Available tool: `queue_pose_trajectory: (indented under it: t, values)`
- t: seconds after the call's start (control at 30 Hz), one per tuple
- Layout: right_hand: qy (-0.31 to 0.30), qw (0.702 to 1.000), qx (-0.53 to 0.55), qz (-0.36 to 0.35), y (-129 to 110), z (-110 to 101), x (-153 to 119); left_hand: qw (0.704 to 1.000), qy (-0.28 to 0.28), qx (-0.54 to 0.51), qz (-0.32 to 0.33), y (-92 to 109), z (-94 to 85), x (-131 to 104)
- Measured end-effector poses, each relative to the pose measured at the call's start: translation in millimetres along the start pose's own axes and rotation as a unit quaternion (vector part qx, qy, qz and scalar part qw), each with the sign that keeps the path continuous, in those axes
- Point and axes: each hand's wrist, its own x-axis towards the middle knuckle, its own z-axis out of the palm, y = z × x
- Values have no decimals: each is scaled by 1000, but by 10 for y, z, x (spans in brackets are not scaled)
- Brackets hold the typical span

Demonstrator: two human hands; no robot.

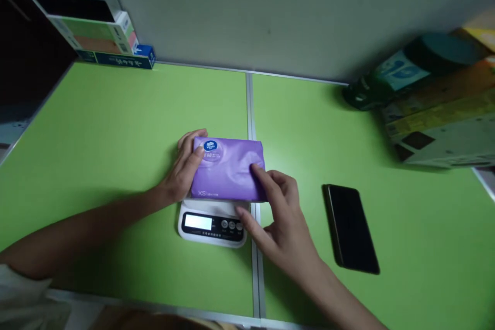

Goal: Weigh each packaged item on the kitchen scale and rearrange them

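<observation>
A purple tissue pack lies over the upper part of a white kitchen scale, whose lit display and buttons face me. Wrapped round the pack's left end is my left hand, thumb on top near the blue logo. My right hand is at the pack's lower right, its fingers apart; the index fingertip touches the top of the pack and the thumb is over the scale's right edge. The pack hides the weighing plate, and the digits on the display cannot be read.
A black phone lies on the green table at the right. Stacked boxes stand at the back left. A dark green bottle and a large carton are at the back right.
</observation>
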Motion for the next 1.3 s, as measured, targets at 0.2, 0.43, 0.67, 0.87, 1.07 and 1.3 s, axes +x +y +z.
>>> queue_pose_trajectory:
  t: [0.2,0.43,0.67,0.87,1.07,1.3]
  values:
    - [23,1000,-13,-13,241,-203,47,992,-24,83,87,-40,-301,-24]
    - [-64,995,51,-49,454,-303,205,974,-125,156,110,55,-570,-194]
    - [-142,983,102,-54,482,-300,361,940,-202,228,155,82,-565,-121]
    - [-178,977,92,-74,423,-252,524,932,-229,238,147,126,-502,-62]
    - [-132,983,65,-107,294,-152,710,943,-191,196,190,188,-635,18]
    - [-75,984,45,-156,-44,205,1324,983,-40,109,139,40,-903,86]
